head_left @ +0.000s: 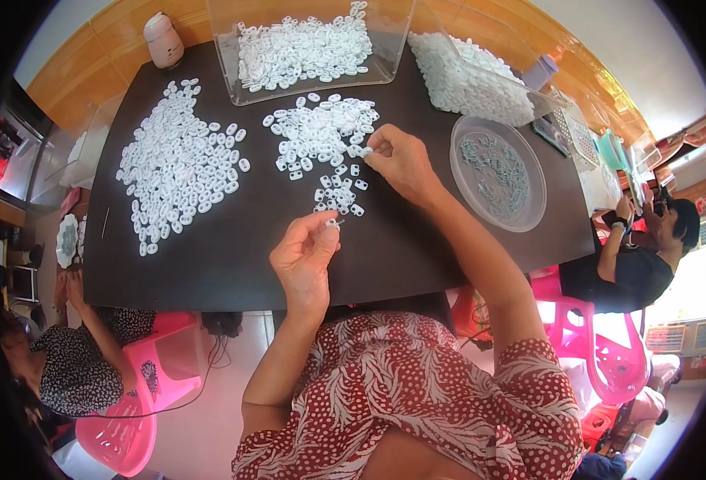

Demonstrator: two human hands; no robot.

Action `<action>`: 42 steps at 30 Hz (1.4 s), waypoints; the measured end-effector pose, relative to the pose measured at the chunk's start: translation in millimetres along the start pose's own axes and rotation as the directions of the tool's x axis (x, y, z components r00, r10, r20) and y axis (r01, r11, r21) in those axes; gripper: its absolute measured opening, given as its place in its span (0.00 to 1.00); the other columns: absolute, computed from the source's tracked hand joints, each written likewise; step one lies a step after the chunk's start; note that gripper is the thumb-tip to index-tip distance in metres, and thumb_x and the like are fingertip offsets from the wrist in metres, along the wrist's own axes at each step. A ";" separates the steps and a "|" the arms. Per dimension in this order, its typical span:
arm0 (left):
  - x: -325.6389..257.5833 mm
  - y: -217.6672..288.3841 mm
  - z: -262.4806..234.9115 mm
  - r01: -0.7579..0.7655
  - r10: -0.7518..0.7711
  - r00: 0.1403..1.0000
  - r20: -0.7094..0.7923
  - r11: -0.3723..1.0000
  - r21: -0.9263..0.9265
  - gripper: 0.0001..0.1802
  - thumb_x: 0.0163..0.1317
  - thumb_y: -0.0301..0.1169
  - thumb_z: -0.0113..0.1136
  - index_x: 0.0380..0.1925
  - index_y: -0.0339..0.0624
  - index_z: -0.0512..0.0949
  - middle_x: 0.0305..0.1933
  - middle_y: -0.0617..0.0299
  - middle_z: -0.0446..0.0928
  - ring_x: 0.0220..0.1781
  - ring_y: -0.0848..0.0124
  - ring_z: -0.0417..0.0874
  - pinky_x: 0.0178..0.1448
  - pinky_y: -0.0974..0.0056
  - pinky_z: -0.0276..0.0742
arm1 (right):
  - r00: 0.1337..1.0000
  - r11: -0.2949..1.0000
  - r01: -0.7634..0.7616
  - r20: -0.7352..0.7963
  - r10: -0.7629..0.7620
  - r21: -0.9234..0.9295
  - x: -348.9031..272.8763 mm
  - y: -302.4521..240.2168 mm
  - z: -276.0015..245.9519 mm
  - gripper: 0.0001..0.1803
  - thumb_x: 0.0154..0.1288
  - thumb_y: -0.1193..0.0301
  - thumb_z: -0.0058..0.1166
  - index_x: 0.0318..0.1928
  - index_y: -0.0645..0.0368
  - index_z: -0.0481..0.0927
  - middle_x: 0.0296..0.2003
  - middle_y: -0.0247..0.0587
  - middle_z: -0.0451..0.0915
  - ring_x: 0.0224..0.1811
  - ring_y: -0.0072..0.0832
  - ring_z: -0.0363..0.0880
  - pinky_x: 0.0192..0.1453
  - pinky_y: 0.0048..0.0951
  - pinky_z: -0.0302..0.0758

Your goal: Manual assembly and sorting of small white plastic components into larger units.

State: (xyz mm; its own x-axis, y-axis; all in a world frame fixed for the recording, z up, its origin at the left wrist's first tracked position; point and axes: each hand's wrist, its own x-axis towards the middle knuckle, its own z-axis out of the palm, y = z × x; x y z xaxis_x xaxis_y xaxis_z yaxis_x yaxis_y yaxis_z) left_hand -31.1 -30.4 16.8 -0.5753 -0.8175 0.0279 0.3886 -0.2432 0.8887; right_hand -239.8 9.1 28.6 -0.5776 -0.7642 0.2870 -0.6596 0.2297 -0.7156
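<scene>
My left hand (305,254) is over the near middle of the dark table (225,264), fingertips pinched on a small white plastic piece (333,223). My right hand (399,162) reaches farther out, its fingers touching the right edge of a loose pile of small white plastic pieces (321,132). A few more white pieces (338,196) lie scattered between the two hands. A bigger spread of the same white pieces (181,164) covers the table's left part.
A clear box (305,52) of white pieces stands at the far edge, a second heaped tray (469,76) to its right. A round clear dish (499,172) holds small grey parts. A white bottle (163,38) stands far left. Other people sit on pink chairs (141,400) at both sides.
</scene>
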 end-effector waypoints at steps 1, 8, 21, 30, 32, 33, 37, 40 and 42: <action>0.2 0.4 0.3 0.003 -0.003 1.000 -0.004 1.000 -0.002 0.09 0.57 0.20 0.61 0.39 0.32 0.80 0.30 0.66 0.76 0.29 0.81 0.73 0.34 0.76 0.73 | 1.000 1.000 0.000 0.003 0.000 0.002 -1.2 -2.8 -1.6 0.08 0.52 0.74 0.59 0.31 0.64 0.75 0.24 0.40 0.77 0.28 0.24 0.75 0.34 0.26 0.72; 1.7 4.7 3.9 0.042 -0.042 0.999 -0.029 0.999 -0.001 0.08 0.57 0.19 0.60 0.38 0.31 0.80 0.30 0.65 0.76 0.29 0.81 0.73 0.34 0.75 0.73 | 0.985 0.949 -0.121 0.155 0.078 0.290 -15.3 -14.9 -10.8 0.07 0.51 0.75 0.58 0.32 0.65 0.76 0.25 0.36 0.78 0.27 0.23 0.76 0.33 0.25 0.72; -1.2 9.1 8.2 0.052 -0.053 0.998 -0.019 0.998 -0.031 0.10 0.57 0.20 0.60 0.40 0.31 0.80 0.31 0.63 0.77 0.29 0.78 0.74 0.33 0.74 0.72 | 0.906 0.619 -0.382 0.409 0.106 0.686 -58.0 -41.7 -11.5 0.10 0.60 0.75 0.56 0.43 0.62 0.81 0.30 0.32 0.80 0.31 0.15 0.74 0.31 0.15 0.68; -6.8 7.9 7.7 0.037 -0.038 0.999 -0.009 0.998 -0.059 0.10 0.58 0.20 0.59 0.40 0.31 0.79 0.30 0.61 0.77 0.28 0.78 0.74 0.32 0.74 0.72 | 0.924 0.584 -0.352 0.370 0.095 0.731 -71.7 -51.1 -7.1 0.10 0.61 0.74 0.55 0.43 0.62 0.81 0.29 0.32 0.79 0.30 0.14 0.73 0.30 0.15 0.67; -7.7 7.8 8.1 0.034 -0.035 0.999 -0.006 0.998 -0.057 0.10 0.58 0.20 0.59 0.40 0.31 0.79 0.30 0.61 0.77 0.28 0.78 0.74 0.32 0.74 0.72 | 0.923 0.568 -0.360 0.370 0.103 0.740 -74.5 -52.7 -5.7 0.10 0.61 0.74 0.55 0.43 0.63 0.81 0.29 0.32 0.79 0.29 0.14 0.73 0.30 0.15 0.67; -8.3 8.0 8.5 0.043 -0.043 0.999 -0.004 0.997 -0.057 0.09 0.58 0.20 0.59 0.40 0.30 0.79 0.30 0.61 0.77 0.28 0.77 0.74 0.33 0.74 0.72 | 0.920 0.589 -0.368 0.375 0.116 0.720 -75.9 -53.5 -4.8 0.09 0.63 0.73 0.54 0.41 0.63 0.80 0.28 0.31 0.78 0.28 0.14 0.71 0.29 0.16 0.67; -10.4 6.5 10.6 0.065 -0.065 0.998 0.003 0.990 -0.123 0.09 0.59 0.20 0.58 0.40 0.31 0.79 0.31 0.63 0.77 0.29 0.79 0.74 0.34 0.74 0.73 | 0.912 0.647 -0.386 0.377 0.162 0.657 -82.2 -54.8 1.5 0.09 0.67 0.70 0.49 0.39 0.64 0.78 0.26 0.31 0.75 0.27 0.14 0.69 0.31 0.15 0.67; -11.3 4.8 9.6 0.075 -0.075 0.997 0.007 0.975 -0.209 0.08 0.60 0.21 0.57 0.39 0.29 0.78 0.31 0.60 0.77 0.29 0.77 0.75 0.34 0.72 0.73 | 0.915 0.687 -0.391 0.337 0.221 0.612 -85.5 -60.4 5.9 0.10 0.69 0.69 0.47 0.37 0.64 0.77 0.26 0.31 0.75 0.27 0.14 0.70 0.31 0.15 0.67; -12.7 5.6 12.4 0.085 -0.090 0.996 -0.013 0.970 -0.230 0.08 0.61 0.21 0.57 0.40 0.29 0.77 0.31 0.60 0.77 0.29 0.76 0.76 0.34 0.72 0.73 | 0.933 0.697 -0.351 0.292 0.208 0.625 -87.4 -64.0 8.9 0.10 0.69 0.69 0.47 0.38 0.64 0.77 0.26 0.31 0.75 0.27 0.14 0.70 0.31 0.15 0.67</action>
State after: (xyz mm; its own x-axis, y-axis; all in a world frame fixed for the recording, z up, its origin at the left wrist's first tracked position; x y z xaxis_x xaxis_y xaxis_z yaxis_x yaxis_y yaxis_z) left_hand -30.5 -14.9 27.1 -0.5984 -0.7990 -0.0585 0.4934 -0.4252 0.7588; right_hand -142.8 55.9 43.6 -0.5359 -0.8416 -0.0670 0.0439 0.0515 -0.9977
